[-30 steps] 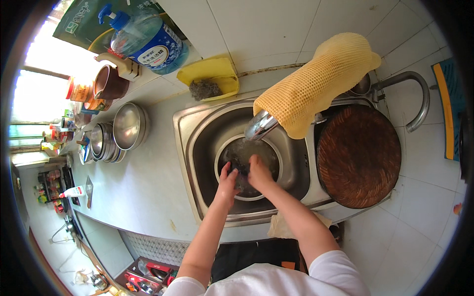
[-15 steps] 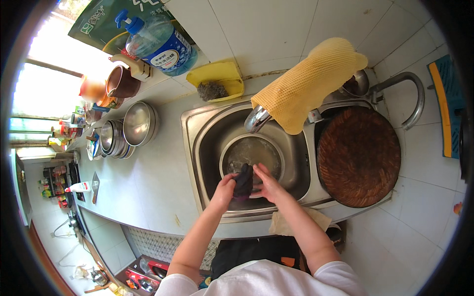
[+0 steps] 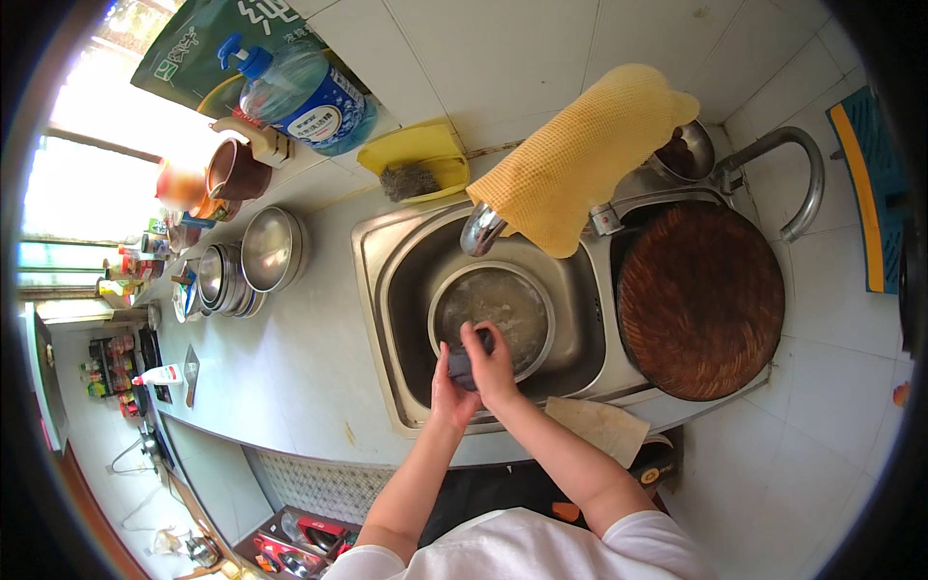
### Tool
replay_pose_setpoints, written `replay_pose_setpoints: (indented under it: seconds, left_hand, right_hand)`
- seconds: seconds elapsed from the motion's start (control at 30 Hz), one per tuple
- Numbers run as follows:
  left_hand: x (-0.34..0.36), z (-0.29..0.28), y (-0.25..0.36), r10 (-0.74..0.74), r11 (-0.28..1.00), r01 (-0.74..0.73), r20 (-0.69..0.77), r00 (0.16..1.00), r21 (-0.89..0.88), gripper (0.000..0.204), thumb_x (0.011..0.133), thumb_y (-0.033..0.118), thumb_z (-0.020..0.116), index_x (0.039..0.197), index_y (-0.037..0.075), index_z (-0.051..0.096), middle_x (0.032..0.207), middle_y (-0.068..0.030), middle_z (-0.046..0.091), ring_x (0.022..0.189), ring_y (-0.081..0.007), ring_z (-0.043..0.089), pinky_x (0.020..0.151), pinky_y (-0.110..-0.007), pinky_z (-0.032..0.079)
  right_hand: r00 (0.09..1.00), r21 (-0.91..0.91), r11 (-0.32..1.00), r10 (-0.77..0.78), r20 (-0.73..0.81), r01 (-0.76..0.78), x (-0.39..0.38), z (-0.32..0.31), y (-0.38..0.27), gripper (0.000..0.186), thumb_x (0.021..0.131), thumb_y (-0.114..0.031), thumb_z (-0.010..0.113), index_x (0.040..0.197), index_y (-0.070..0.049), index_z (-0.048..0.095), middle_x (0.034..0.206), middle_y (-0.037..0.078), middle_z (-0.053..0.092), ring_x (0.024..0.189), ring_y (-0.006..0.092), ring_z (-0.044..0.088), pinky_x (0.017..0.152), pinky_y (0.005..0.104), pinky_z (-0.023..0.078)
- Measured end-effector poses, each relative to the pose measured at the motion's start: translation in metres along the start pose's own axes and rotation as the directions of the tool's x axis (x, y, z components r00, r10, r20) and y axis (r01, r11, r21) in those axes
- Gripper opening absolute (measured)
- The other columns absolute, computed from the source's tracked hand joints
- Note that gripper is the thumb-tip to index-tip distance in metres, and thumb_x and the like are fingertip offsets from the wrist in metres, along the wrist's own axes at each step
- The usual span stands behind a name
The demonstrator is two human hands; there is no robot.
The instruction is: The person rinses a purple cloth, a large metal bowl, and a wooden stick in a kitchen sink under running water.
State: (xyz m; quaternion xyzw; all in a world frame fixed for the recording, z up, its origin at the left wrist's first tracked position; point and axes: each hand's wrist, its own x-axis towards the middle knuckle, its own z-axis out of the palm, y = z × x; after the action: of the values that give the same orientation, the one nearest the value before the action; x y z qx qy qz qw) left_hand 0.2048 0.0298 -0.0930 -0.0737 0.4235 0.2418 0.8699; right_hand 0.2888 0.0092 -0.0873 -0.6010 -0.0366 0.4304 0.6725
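My left hand (image 3: 449, 391) and my right hand (image 3: 488, 369) are closed together around a dark grey, bunched cloth (image 3: 463, 371), over the front of a round metal basin (image 3: 512, 311) in the steel sink (image 3: 582, 333). The basin holds cloudy water. A chrome spout (image 3: 479, 232), draped with a yellow mesh cloth (image 3: 580, 155), hangs over the sink. A large round wooden board (image 3: 701, 300) lies over the right part of the sink. A beige rag (image 3: 594, 430) lies on the front edge.
Stacked steel bowls (image 3: 263, 247) stand on the counter (image 3: 304, 367) at left, with a white bottle (image 3: 159, 374) farther back. A blue-pump bottle (image 3: 314, 111) and a yellow caddy with a scrubber (image 3: 416, 169) sit at the back. A curved tap (image 3: 807, 198) rises at right.
My hands have lifted the dark cloth from the water toward the basin's near side and closed in around it; my right hand's fingers were spread half a second ago.
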Motion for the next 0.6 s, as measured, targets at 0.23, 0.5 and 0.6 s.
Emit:
replay_pose_setpoints:
  seconds: [0.23, 0.5, 0.6]
  left_hand:
    - [-0.002, 0.022, 0.016, -0.059, 0.990, 0.094, 0.299, 0.952, -0.106, 0.035, 0.096, 0.035, 0.044, 0.117, 0.008, 0.052, 0.119, -0.0108, 0.056, 0.117, -0.0308, 0.051, 0.102, -0.044, 0.038]
    - [0.006, 0.083, 0.063, -0.433, 0.670, 0.218, 0.134, 0.891, 0.710, 0.019, 0.084, 0.006, 0.065, 0.086, 0.010, 0.046, 0.077, -0.0052, 0.055, 0.068, -0.0155, 0.055, 0.063, -0.028, 0.047]
    - [0.013, 0.098, 0.056, -0.420, 0.398, 0.176, 0.009, 0.907, 0.900, 0.021, 0.081, 0.009, 0.069, 0.079, 0.009, 0.049, 0.068, -0.0045, 0.054, 0.063, -0.0125, 0.053, 0.058, -0.027, 0.043]
  right_hand:
    - [0.470, -0.227, 0.465, -0.511, 0.720, 0.855, -0.017, -0.013, -0.023, 0.065, 0.089, -0.046, 0.058, 0.140, -0.010, 0.041, 0.136, 0.015, 0.049, 0.127, 0.0330, 0.044, 0.106, 0.0413, 0.036]
    - [-0.103, 0.151, 0.036, -0.579, 0.809, 0.988, -0.010, -0.008, -0.039, 0.011, 0.074, -0.023, 0.062, 0.068, -0.015, 0.056, 0.077, 0.001, 0.058, 0.082, 0.0207, 0.056, 0.084, 0.0354, 0.044]
    - [-0.252, 0.254, -0.041, -0.361, 0.898, 0.966, -0.001, -0.015, -0.017, 0.012, 0.076, -0.026, 0.056, 0.069, -0.016, 0.058, 0.075, 0.001, 0.059, 0.075, 0.0212, 0.055, 0.078, 0.0339, 0.043]
